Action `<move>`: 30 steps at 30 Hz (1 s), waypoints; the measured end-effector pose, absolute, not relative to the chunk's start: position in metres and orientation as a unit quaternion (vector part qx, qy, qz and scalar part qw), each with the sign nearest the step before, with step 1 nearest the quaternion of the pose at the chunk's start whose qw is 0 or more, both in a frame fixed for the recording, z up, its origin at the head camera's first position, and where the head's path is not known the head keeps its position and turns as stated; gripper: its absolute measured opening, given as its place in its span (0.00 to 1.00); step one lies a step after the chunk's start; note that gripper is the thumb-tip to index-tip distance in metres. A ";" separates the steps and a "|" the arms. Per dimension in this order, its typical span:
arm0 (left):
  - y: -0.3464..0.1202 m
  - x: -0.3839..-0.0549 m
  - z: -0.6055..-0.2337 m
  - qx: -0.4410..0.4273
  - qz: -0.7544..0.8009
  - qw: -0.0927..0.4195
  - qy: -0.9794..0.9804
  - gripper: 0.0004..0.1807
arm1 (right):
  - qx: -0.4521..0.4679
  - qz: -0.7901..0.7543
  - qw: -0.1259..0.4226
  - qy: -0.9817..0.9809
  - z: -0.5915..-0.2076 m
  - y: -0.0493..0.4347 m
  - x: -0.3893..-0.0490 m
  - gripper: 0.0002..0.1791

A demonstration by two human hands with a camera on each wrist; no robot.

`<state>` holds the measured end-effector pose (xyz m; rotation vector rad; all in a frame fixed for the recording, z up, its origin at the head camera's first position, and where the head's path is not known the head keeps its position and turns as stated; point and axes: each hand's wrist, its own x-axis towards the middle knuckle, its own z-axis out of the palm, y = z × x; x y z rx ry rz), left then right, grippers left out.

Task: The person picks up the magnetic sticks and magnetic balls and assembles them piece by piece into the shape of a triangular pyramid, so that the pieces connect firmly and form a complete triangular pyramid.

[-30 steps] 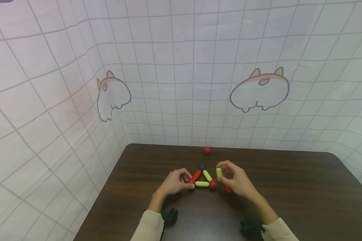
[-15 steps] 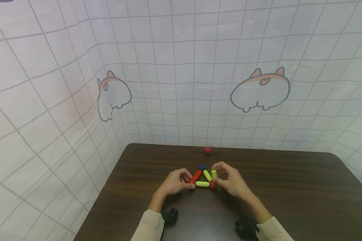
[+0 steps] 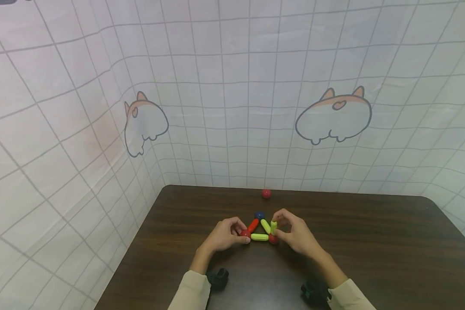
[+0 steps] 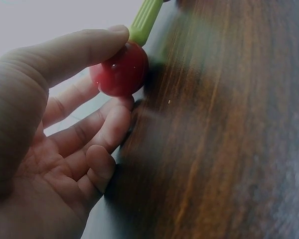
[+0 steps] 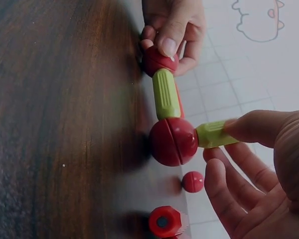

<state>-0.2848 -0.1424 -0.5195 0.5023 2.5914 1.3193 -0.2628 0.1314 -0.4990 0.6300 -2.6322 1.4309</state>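
A flat triangle of magnetic building rods and balls lies on the table. Its corners are a left red ball (image 3: 246, 234), a right red ball (image 5: 173, 142) and a blue ball (image 3: 259, 215) at the far end. A red rod (image 3: 253, 225) and two yellow-green rods, one along the near side (image 3: 260, 237) and one along the right side (image 3: 265, 226), join them. My left hand (image 3: 225, 235) pinches the left red ball between thumb and fingers. With thumb and fingers, my right hand (image 3: 299, 234) holds another yellow-green rod (image 5: 215, 134) upright, its lower end against the top of the right red ball.
A loose red ball (image 3: 266, 193) lies near the table's (image 3: 372, 241) back edge. In the right wrist view, red rods (image 5: 165, 222) lie beyond the right corner; my right hand hides them in the head view. A white gridded cloth (image 3: 232, 107) hangs behind the table.
My right hand has moved left with the upright yellow-green rod, from beside the triangle onto the right red ball. My left hand has kept its grip in place.
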 end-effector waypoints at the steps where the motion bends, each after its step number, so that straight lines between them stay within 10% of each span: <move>1: -0.143 -0.285 -0.519 0.169 0.445 0.095 0.874 0.15 | 0.203 0.468 0.039 -0.859 -0.499 0.131 -0.263 0.18; 30: -0.141 -0.286 -0.517 0.166 0.438 0.080 0.880 0.15 | 0.321 0.487 -0.067 -0.810 -0.489 0.137 -0.261 0.12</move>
